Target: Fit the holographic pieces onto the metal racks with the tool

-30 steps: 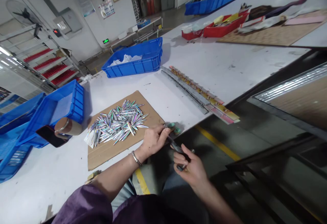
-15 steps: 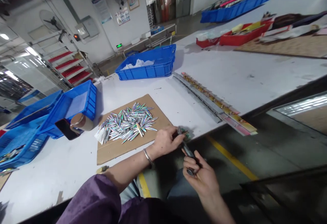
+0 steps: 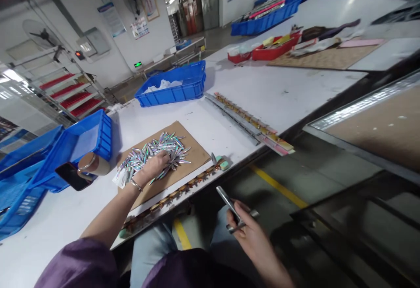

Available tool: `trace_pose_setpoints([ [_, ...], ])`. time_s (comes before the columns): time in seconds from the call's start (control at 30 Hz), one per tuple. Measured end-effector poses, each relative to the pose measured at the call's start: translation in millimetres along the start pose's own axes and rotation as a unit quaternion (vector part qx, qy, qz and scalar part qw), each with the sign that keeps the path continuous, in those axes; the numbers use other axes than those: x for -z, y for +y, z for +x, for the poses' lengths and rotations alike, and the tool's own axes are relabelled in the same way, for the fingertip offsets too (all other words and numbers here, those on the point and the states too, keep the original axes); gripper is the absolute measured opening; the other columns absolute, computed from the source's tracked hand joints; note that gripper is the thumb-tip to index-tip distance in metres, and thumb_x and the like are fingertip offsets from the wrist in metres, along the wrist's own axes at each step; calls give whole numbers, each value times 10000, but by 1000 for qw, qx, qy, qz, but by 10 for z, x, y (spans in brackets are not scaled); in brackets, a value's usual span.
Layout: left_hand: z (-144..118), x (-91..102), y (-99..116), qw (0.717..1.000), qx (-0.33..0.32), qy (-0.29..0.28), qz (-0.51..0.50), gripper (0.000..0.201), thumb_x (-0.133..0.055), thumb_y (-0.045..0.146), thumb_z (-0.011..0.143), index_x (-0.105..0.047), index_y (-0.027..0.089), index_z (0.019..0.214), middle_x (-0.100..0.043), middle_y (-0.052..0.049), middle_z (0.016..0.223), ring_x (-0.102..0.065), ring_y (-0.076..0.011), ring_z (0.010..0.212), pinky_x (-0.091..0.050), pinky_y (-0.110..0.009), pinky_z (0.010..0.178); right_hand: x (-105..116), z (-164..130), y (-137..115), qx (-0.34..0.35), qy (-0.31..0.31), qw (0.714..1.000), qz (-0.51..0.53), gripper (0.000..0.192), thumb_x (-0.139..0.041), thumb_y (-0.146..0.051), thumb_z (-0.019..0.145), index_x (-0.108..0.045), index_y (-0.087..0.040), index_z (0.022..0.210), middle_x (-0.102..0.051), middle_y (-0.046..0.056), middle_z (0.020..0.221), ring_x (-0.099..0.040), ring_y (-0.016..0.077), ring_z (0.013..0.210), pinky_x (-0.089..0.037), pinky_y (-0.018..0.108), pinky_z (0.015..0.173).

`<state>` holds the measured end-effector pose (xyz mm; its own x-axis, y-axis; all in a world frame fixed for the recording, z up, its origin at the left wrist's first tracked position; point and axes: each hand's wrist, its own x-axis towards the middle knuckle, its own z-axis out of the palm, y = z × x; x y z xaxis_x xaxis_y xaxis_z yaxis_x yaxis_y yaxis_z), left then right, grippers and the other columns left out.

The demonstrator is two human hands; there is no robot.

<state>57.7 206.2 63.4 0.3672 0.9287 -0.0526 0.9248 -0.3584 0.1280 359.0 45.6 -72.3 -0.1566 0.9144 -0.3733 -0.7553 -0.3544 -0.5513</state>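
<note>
— Our left hand (image 3: 153, 165) has left the table edge and now lies on the foil pile (image 3: 157, 154), fingers spread flat over the pieces on the cardboard (image 3: 193, 152).

— And our right hand (image 3: 247, 231)?

— Off the table above our lap, fingers closed round the pliers (image 3: 231, 207).

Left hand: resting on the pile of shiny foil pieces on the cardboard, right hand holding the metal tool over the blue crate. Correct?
Not quite. In the head view the right hand holds the metal tool off the table edge, above the lap, not over a blue crate. The left hand does rest on the pile of shiny foil pieces on the cardboard.
</note>
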Motion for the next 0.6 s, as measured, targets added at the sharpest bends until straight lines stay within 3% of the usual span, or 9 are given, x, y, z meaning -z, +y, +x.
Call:
trace_pose_setpoints([
  [0.1,-43,-6,119,983,16,126,-132,50,-524,177,931,-564,202,916,-635,-42,881,-626,-168,784,-526,-305,803,-150,-2,-44,53,28,995,-78,391,-812,-517,770,-653,-216,962,-598,-18,622,-490,114,535,-357,217,462],
  [0.17,-60,-66,347,945,30,178,-273,102,-531,303,965,-519,204,984,-636,-10,783,-632,-159,697,-530,-303,730,-222,28,-86,100,23,982,-158,468,-787,-582,771,-650,-200,1004,-624,-5,629,-531,132,555,-414,246,523],
  [0.23,-44,-181,650,891,22,165,-422,228,-532,411,973,-486,201,1047,-639,9,737,-637,-149,639,-532,-288,671,-270,84,-128,142,8,956,-255,517,-718,-635,811,-630,-188,1056,-651,10,653,-567,153,566,-450,273,562],
  [0.3,2,-322,941,857,13,139,-497,279,-537,462,968,-511,189,1022,-645,2,737,-642,-146,647,-535,-284,669,-298,148,-168,182,0,912,-368,487,-622,-624,886,-605,-196,1119,-681,22,702,-615,177,602,-473,291,594],
  [0.33,31,-391,1057,854,14,140,-501,289,-554,470,959,-541,182,980,-651,-7,749,-642,-146,675,-534,-284,689,-308,177,-185,206,4,878,-431,440,-574,-588,927,-594,-209,1151,-698,26,734,-640,188,633,-476,296,608],
  [0.4,84,-502,1206,866,22,154,-475,307,-591,473,939,-598,170,891,-667,-26,785,-636,-151,740,-525,-282,733,-323,218,-212,264,25,784,-562,330,-501,-476,991,-582,-234,1200,-734,37,821,-680,209,702,-464,301,624],
  [0.53,124,-593,1251,881,20,145,-451,335,-591,488,934,-664,165,880,-685,-31,821,-611,-147,738,-504,-264,712,-347,235,-225,379,38,536,-753,272,-464,-228,1015,-575,-207,1262,-734,68,895,-687,215,773,-426,313,667],
  [0.6,120,-598,1236,886,12,138,-444,346,-579,496,939,-675,168,887,-688,-29,816,-604,-144,719,-498,-259,698,-351,228,-229,399,38,440,-804,308,-483,-151,992,-572,-181,1285,-701,66,845,-655,210,749,-410,323,687],
])
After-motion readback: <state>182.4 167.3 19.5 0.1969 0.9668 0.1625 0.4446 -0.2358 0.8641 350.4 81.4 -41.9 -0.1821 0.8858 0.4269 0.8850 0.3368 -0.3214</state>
